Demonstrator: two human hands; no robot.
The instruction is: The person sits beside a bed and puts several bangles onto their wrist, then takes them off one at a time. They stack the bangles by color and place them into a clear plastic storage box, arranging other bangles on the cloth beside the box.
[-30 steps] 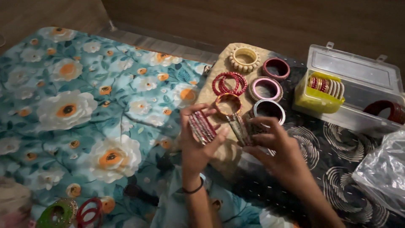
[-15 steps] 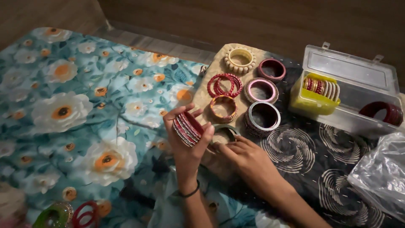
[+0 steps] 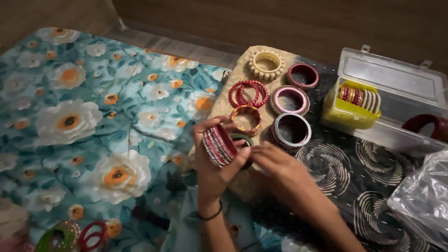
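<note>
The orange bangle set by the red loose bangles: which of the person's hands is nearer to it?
Left. The left hand sits just below-left of the orange bangle set; the right hand lies lower, further off.

Two hands are showing: the left hand point(image 3: 215, 169) and the right hand point(image 3: 280, 169). Five bangle sets are lying in a cluster: a cream beaded set point(image 3: 266, 65), a maroon set point(image 3: 302, 76), a thin red set point(image 3: 248, 93), a pink-rimmed set point(image 3: 290, 100) and a silver-rimmed set point(image 3: 291, 130). One orange-gold set point(image 3: 246, 118) is lying beside them. One clear plastic box point(image 3: 396, 84) is sitting open, one yellow tray point(image 3: 350, 112) inside it. One plastic bag point(image 3: 422, 196) is lying nearby.
</note>
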